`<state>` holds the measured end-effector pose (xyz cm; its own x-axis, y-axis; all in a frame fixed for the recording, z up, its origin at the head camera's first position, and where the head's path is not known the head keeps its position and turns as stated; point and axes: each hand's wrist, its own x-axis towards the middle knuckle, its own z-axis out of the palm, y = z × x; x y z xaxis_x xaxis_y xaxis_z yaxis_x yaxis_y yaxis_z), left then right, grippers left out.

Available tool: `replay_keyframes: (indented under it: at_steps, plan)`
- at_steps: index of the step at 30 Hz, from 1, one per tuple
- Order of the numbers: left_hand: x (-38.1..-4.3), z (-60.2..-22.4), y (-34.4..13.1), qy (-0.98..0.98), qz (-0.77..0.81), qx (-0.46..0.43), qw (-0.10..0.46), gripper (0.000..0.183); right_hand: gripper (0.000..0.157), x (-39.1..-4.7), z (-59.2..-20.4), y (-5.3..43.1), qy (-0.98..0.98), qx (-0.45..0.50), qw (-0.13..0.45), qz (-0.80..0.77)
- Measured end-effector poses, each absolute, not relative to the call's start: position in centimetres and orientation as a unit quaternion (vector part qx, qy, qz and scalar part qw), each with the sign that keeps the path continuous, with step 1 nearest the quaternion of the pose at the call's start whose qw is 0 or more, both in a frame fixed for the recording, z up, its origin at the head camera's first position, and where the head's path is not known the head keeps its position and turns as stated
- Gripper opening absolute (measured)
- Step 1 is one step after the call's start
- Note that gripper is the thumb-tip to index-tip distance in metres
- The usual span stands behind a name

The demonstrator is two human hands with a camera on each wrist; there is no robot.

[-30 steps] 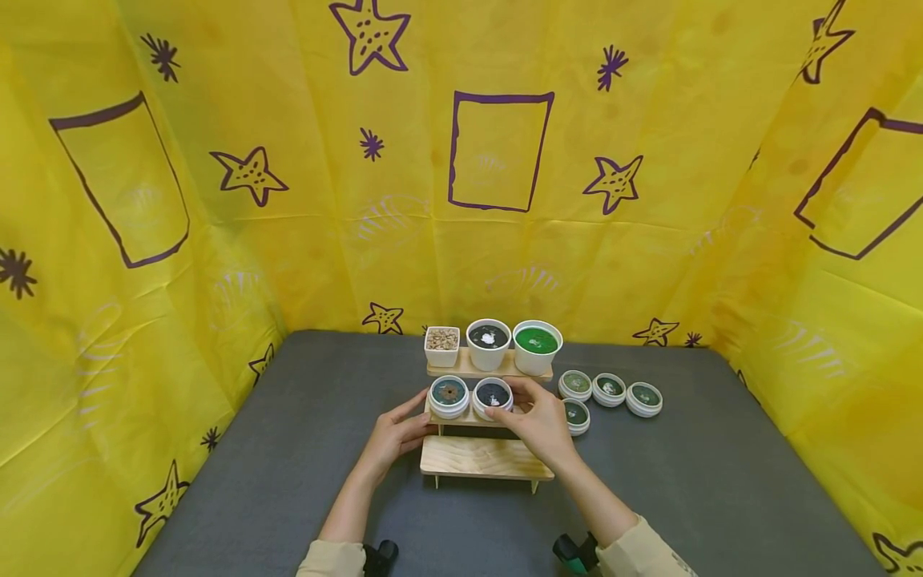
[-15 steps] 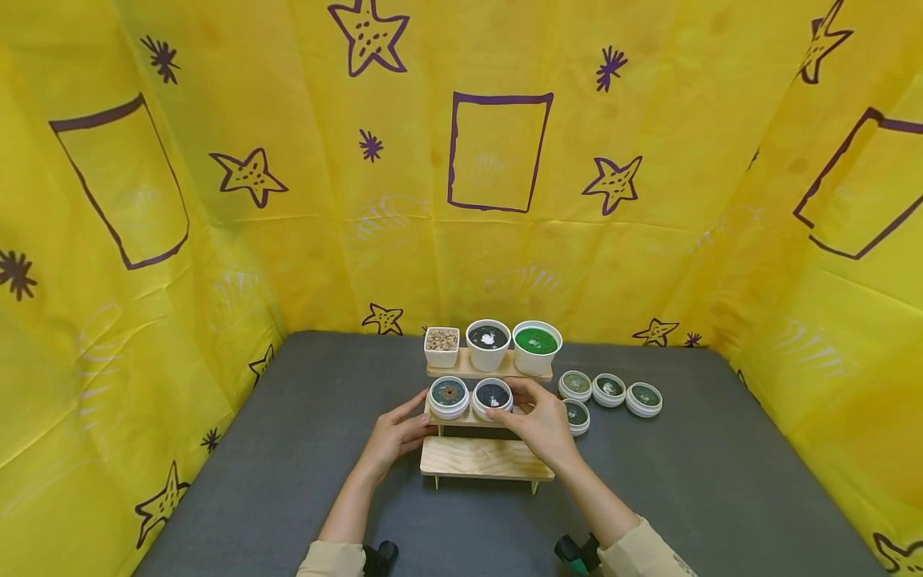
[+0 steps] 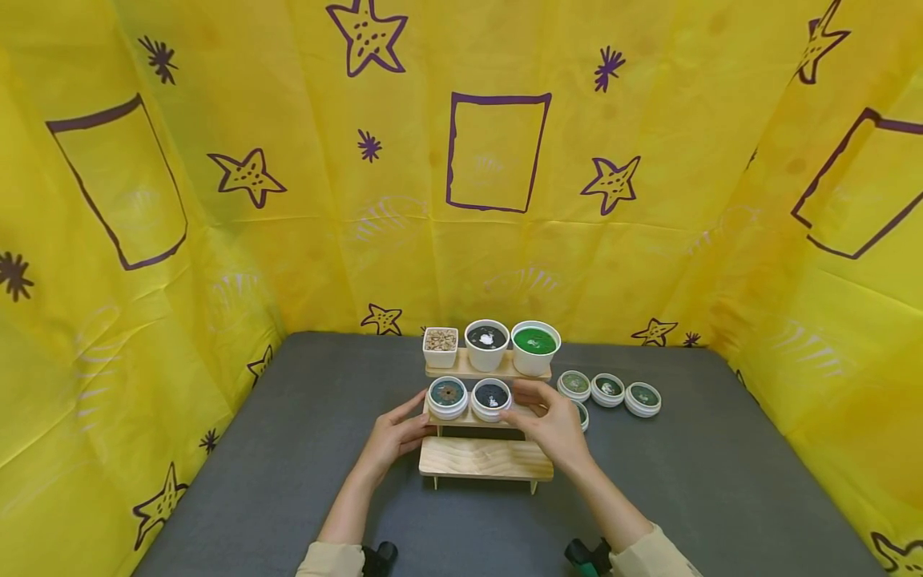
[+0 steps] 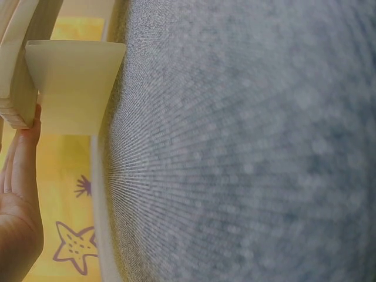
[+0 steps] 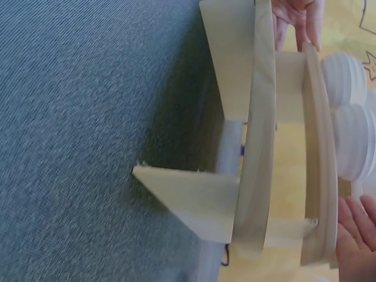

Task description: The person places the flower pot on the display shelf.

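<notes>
A person's left hand (image 3: 392, 437) is resting at the left end of the middle shelf (image 5: 320, 158) of a stepped wooden stand (image 3: 486, 458), its fingers reaching out nearly straight and touching the wood rather than curling round it. The right hand (image 3: 551, 421) is hovering at the same shelf's other end, just beside a white jar with dark contents (image 3: 491, 399); its thumb and forefinger are standing apart, pinching nothing, and whether the thumb tip is brushing the jar's side cannot be told. That jar is sitting upright on the middle shelf, just beside a white jar with a brown centre (image 3: 447, 397). On the upper shelf (image 3: 465, 371), a square cup of beige bits (image 3: 441, 346), a cup with a white patch on dark filling (image 3: 486, 344) and a cup of green filling (image 3: 536, 346) are standing in a row. To the right, four small white jars with greenish contents (image 3: 642, 399) are sitting on the dark grey table (image 3: 288, 449), the nearest being partly hidden by the right hand. Behind it all, a yellow cloth (image 3: 497, 248) is hanging, printed with purple starfish and outlines.
</notes>
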<state>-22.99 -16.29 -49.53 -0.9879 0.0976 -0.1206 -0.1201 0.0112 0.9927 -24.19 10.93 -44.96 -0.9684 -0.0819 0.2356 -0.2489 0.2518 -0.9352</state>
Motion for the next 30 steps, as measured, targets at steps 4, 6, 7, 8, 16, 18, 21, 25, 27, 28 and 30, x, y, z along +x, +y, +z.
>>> replay_keyframes:
  at_steps: [4,6,7,8,16,18,21,25,27,28,30]
  plan:
    - [-22.9,-49.5,-16.3,0.707,0.703,-0.008,0.078,0.059,0.047,-24.1,-45.2,11.7,-0.794,0.103,0.078,0.594]
    - [-22.9,-49.5,-16.3,0.707,0.702,-0.007,0.078,0.058,0.047,-24.1,-45.3,12.1,-0.797,0.101,0.08,0.59]
    - [-22.9,-49.5,-16.3,0.708,0.702,-0.008,0.077,0.058,0.047,-24.1,-45.3,12.3,-0.8,0.097,0.082,0.587]
    - [-22.9,-49.5,-16.3,0.707,0.703,-0.008,0.077,0.058,0.047,-24.0,-45.3,12.5,-0.802,0.096,0.083,0.584]
    - [-23.0,-49.6,-16.3,0.706,0.704,-0.007,0.076,0.058,0.045,-24.0,-45.6,14.3,-0.817,0.075,0.097,0.564]
    - [-23.0,-49.6,-16.3,0.705,0.705,-0.005,0.075,0.058,0.043,-24.0,-45.8,14.7,-0.82,0.067,0.101,0.559]
    - [-23.0,-49.6,-16.3,0.704,0.707,0.0,0.073,0.059,0.043,-24.2,-46.1,15.4,-0.826,0.056,0.102,0.552]
    - [-23.0,-49.6,-16.3,0.704,0.707,0.001,0.073,0.059,0.046,-24.5,-46.3,16.4,-0.832,0.033,0.105,0.544]
    - [-23.0,-49.6,-16.3,0.704,0.706,0.0,0.072,0.059,0.047,-24.7,-46.5,16.9,-0.834,0.021,0.108,0.541]
    - [-23.0,-49.6,-16.3,0.706,0.705,0.0,0.072,0.059,0.047,-24.8,-46.5,17.2,-0.835,0.014,0.111,0.539]
    - [-23.0,-49.6,-16.3,0.706,0.704,-0.002,0.07,0.059,0.048,-25.0,-46.8,17.7,-0.833,0.005,0.115,0.542]
